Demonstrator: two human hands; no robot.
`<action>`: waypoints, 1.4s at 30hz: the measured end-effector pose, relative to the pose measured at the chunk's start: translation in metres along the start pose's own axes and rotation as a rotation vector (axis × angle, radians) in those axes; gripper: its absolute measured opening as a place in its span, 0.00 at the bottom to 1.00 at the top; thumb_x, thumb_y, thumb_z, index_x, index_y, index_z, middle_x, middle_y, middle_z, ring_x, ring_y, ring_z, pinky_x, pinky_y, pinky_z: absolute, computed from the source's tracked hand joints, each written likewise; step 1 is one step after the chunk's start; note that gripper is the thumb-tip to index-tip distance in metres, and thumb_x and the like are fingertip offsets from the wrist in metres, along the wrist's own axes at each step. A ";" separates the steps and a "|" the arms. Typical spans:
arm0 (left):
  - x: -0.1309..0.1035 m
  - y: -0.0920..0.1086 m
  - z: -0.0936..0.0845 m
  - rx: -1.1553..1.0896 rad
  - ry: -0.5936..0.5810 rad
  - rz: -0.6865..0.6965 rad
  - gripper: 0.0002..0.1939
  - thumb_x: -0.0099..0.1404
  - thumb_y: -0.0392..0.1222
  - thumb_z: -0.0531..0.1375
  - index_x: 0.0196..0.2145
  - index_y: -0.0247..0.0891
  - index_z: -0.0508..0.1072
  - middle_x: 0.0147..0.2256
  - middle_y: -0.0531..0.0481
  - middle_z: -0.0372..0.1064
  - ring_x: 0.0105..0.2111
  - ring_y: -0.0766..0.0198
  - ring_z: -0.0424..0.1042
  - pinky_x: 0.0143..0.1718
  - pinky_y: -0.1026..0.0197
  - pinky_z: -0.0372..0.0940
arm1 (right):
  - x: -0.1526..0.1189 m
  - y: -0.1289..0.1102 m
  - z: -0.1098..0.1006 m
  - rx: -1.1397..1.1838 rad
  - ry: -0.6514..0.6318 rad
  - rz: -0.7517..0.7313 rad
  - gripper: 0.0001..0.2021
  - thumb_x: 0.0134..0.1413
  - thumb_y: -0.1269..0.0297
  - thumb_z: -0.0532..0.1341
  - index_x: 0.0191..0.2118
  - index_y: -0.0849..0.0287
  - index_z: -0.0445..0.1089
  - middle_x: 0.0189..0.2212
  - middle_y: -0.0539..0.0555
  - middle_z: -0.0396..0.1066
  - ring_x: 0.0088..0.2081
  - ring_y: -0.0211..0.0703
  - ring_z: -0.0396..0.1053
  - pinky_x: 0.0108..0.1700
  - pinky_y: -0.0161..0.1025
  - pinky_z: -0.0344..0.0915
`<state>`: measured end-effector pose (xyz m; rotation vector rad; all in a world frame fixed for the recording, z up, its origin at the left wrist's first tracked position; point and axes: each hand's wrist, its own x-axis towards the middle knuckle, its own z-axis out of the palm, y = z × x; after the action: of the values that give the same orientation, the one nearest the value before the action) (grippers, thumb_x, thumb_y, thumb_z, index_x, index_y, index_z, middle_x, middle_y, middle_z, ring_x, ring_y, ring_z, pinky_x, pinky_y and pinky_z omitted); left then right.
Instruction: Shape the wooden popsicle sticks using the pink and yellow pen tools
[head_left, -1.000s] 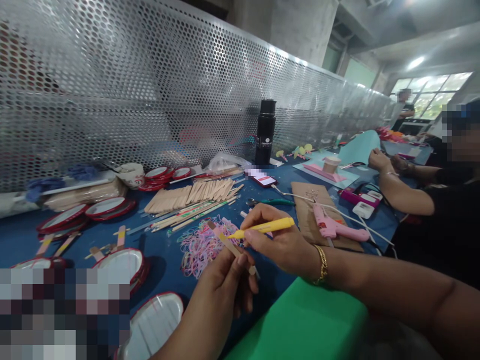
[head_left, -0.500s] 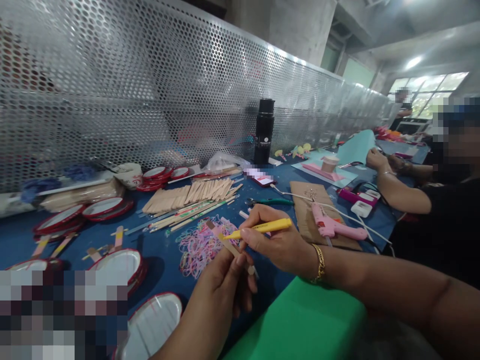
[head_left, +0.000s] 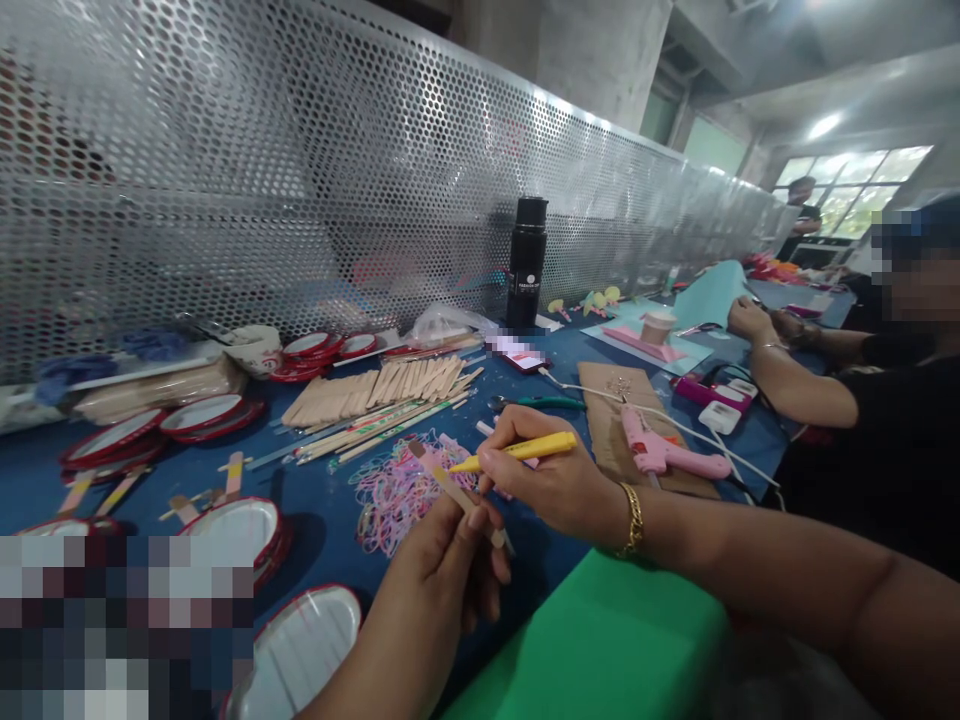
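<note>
Between the thumb and fingers of my left hand (head_left: 450, 560) is a wooden craft stick (head_left: 454, 489), tilted, its upper end coloured brown, pink and yellow. My right hand (head_left: 529, 465) grips a yellow marker (head_left: 531, 451) like a pen. The marker's tip points left, close to the coloured part of the stick; I cannot tell whether it touches. Behind the stick lies a tangled heap of pastel rubber bands (head_left: 390, 500). Under my right forearm is a green surface (head_left: 600, 640).
Plain craft sticks (head_left: 375, 388) lie in rows beyond the bands. Red-rimmed round lids (head_left: 240, 530) stand at left. A black bottle (head_left: 528, 265), green-handled pliers (head_left: 544, 402) and a pink glue gun (head_left: 660, 450) on cardboard are farther back. A co-worker's hands (head_left: 750, 318) hold blue sheet material.
The marker's tip has drawn back slightly from the yellow patch on the stick. Both hands keep their grips, and the view has shifted a little.
</note>
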<state>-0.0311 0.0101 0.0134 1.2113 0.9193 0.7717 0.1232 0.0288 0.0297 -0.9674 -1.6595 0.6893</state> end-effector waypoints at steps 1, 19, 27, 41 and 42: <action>0.000 0.000 0.000 0.000 -0.002 0.000 0.24 0.56 0.65 0.60 0.29 0.39 0.66 0.19 0.56 0.67 0.13 0.73 0.61 0.14 0.70 0.52 | 0.000 0.001 0.000 0.000 0.012 0.003 0.08 0.58 0.63 0.61 0.28 0.58 0.66 0.25 0.48 0.71 0.26 0.34 0.65 0.29 0.33 0.63; 0.001 -0.001 -0.001 0.001 -0.029 0.017 0.26 0.54 0.67 0.61 0.26 0.38 0.65 0.18 0.56 0.67 0.13 0.73 0.61 0.13 0.70 0.52 | -0.001 0.000 0.001 0.078 -0.036 -0.006 0.08 0.58 0.63 0.61 0.29 0.57 0.66 0.24 0.48 0.71 0.25 0.33 0.66 0.27 0.32 0.64; 0.001 0.001 0.000 0.010 -0.017 -0.004 0.25 0.54 0.66 0.61 0.28 0.39 0.65 0.19 0.57 0.67 0.13 0.73 0.61 0.13 0.71 0.51 | 0.000 0.000 0.000 0.078 -0.016 -0.010 0.08 0.58 0.63 0.61 0.29 0.58 0.67 0.24 0.47 0.71 0.24 0.32 0.64 0.27 0.31 0.62; 0.003 -0.004 -0.002 -0.001 -0.024 0.006 0.24 0.57 0.65 0.60 0.29 0.39 0.65 0.19 0.57 0.67 0.13 0.73 0.61 0.12 0.71 0.51 | 0.000 0.000 0.000 0.035 0.006 -0.016 0.09 0.58 0.64 0.61 0.27 0.58 0.66 0.23 0.47 0.70 0.25 0.33 0.64 0.28 0.32 0.62; 0.003 -0.004 -0.003 -0.003 -0.025 0.011 0.24 0.57 0.64 0.60 0.29 0.39 0.65 0.19 0.57 0.67 0.13 0.73 0.61 0.13 0.71 0.51 | 0.000 0.000 0.000 0.038 0.019 -0.013 0.09 0.58 0.64 0.61 0.27 0.58 0.66 0.24 0.47 0.70 0.24 0.33 0.64 0.27 0.31 0.62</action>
<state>-0.0323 0.0126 0.0084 1.2219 0.8919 0.7644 0.1233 0.0287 0.0298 -0.9333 -1.6295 0.6985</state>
